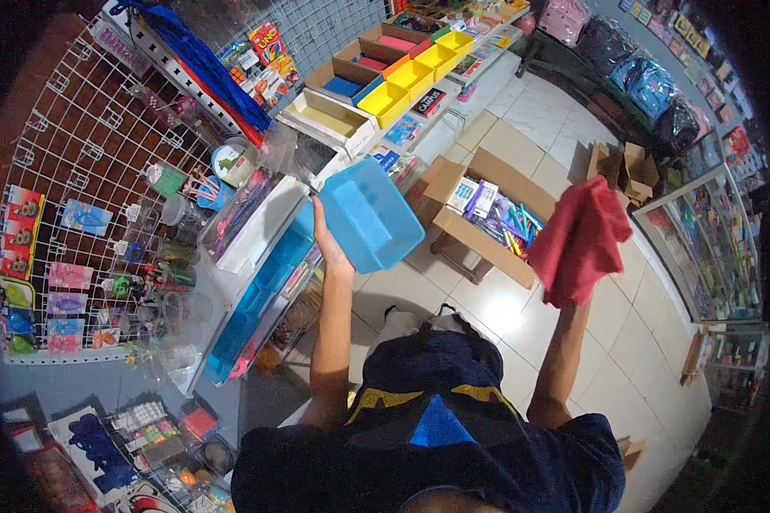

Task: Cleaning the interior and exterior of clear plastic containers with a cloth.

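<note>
My left hand point(335, 250) grips a translucent blue plastic bin point(385, 224) by its side, thumb along the near edge. The bin is tilted so that its inside faces me, and nothing shows in it. A crumpled red cloth point(581, 240) covers my right hand, held up on the right; only the wrist point(576, 314) and forearm show below it. The fingers under the cloth are hidden. More blue plastic bins point(256, 308) stand in a row along the shelf, left of my left forearm.
An open cardboard box point(487, 250) of pens and markers sits on a small stool point(459, 253). Yellow bins point(410, 80) and a white cardboard box point(327, 118) line the shelf. A wire grid point(58, 173) with hanging goods is at left, a glass display case point(706, 243) at right.
</note>
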A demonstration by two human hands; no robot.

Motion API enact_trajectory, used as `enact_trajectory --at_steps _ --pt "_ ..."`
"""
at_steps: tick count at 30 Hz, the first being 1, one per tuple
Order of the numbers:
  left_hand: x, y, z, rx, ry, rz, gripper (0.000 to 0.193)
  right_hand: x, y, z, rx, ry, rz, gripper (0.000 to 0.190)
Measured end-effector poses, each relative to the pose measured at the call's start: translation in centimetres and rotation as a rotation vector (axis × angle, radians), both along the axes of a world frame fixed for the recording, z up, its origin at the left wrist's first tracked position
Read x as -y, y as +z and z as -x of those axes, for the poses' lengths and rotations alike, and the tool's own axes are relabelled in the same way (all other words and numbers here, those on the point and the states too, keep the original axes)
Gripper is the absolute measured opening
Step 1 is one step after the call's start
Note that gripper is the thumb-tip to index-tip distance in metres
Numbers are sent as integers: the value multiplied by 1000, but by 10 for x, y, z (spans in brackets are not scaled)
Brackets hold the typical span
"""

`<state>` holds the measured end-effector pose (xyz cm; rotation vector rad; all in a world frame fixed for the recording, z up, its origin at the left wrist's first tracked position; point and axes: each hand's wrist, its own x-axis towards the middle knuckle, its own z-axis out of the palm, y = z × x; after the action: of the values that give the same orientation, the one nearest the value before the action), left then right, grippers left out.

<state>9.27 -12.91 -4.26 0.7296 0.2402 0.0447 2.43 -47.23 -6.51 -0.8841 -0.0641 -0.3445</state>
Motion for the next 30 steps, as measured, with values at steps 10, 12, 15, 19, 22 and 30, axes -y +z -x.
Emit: enact_trajectory --at_steps 10,12,15,19,22,30 --pt "74 1 18 -107 -360 -66 50 -118 21 -45 201 -125 1695 33" --pt "71 -11 14 -96 -425 -148 44 -121 9 -51 385 -151 1972 34" --pt "71 2 18 -132 -408 -221 41 -119 5 -48 569 -80 2052 33" --pt "68 -18 15 -63 -339 -317 41 -119 5 -47 561 69 1910 28" --pt "58 -23 16 -27 -342 -303 39 -118 18 -44 514 215 1919 24" --pt "61 0 19 371 -300 -668 47 -108 8 -23 474 578 1781 24"
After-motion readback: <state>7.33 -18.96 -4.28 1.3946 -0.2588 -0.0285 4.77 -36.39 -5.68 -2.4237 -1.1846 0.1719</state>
